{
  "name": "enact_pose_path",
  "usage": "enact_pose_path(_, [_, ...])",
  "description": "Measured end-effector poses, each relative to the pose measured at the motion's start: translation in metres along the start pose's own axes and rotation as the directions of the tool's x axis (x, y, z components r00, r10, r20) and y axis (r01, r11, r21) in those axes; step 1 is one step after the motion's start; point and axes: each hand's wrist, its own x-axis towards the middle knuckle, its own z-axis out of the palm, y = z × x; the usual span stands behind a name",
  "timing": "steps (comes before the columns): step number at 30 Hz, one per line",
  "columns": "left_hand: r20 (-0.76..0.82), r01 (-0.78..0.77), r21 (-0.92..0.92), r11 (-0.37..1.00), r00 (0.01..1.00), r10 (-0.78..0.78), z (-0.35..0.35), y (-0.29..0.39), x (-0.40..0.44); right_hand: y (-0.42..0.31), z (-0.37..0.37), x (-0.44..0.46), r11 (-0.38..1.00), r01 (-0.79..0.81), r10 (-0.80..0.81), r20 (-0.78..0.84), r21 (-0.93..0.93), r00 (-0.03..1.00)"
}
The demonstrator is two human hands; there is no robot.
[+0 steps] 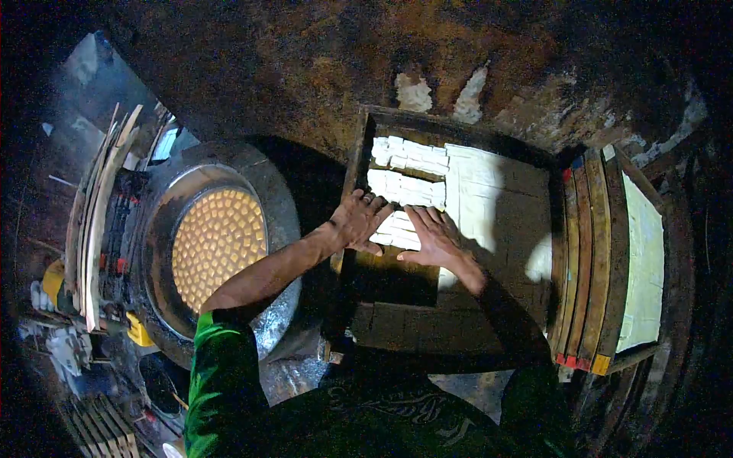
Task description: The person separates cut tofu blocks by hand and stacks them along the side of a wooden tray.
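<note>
Where the tray [458,126] fills the centre-right of the frame, both hands are over its left part, at the lowest of three short rows of white blocks [406,187]. The left hand [356,221] lies at the row's left end, fingers loosely spread and slightly bent; the right hand [439,238] comes in from the lower right, fingers long and nearly straight, thumb out. Neither hand is closed round anything; how firmly the fingertips press, I cannot tell. The step looks like squaring up or steadying that row, and shifting it would call for light, even pressure from both sides. A round pan [156,282] of golden pieces [217,248] stands at left, stacked frames [592,259] at right.
</note>
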Motion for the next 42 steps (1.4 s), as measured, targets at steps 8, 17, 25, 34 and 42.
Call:
enact_pose_path(8, [0.237, -0.009, -0.096, 0.995, 0.971, 0.032, -0.007, -0.004, 0.006, 0.005, 0.011, -0.01, 1.0, 0.005, -0.005, -0.085, -0.006, 0.996])
enact_pose_path(17, [-0.011, 0.082, -0.168, 0.982, 0.996, -0.085, 0.006, 0.021, -0.002, 0.013, 0.012, -0.008, 0.992, 0.126, -0.122, -0.143, 0.019, 0.982])
enact_pose_path(25, [-0.242, 0.005, -0.262, 0.965, 0.968, -0.071, 0.05, 0.022, 0.017, 0.013, 0.007, 0.008, 0.983, 0.117, -0.095, -0.153, 0.141, 0.984])
enact_pose_path(34, [-0.025, 0.159, -0.236, 0.959, 0.985, -0.17, -0.017, 0.038, -0.003, -0.008, -0.009, -0.009, 0.995, 0.082, -0.09, -0.154, -0.058, 0.984])
enact_pose_path(42, [0.093, 0.039, -0.49, 0.871, 0.996, 0.008, 0.034, 0.117, -0.103, -0.064, 0.034, -0.118, 0.948, -0.221, 0.105, 0.426, 0.231, 0.899])
